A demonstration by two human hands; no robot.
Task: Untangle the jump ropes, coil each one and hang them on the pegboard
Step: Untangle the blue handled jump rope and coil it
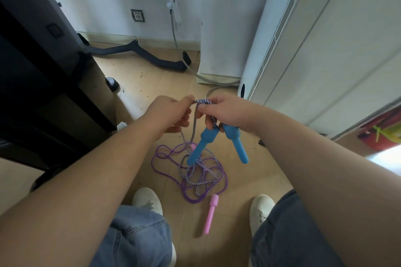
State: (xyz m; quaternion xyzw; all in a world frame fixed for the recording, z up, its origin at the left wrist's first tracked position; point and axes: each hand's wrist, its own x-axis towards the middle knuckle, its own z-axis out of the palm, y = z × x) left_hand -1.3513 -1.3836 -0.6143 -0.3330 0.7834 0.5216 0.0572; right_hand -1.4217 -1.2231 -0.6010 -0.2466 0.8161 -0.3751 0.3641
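Two ropes in play, and only the untangling step in hand, not far along by the look of it. Pinching a short stretch of the striped rope (202,101) with the left hand (171,115), fingers curled round it; gripping the same rope with the right hand (225,112) just above the blue handles (200,145), both dangling below that fist. Lower down, trailing to the floor (249,180) and lying snarled with the purple rope (156,162), one pink handle (210,214) free beside the heap, the other half hidden behind a blue one. Next, probably: feeding striped loops out of the purple ones, slowly, without yanking any knot tight. No coiling yet, no hanging.
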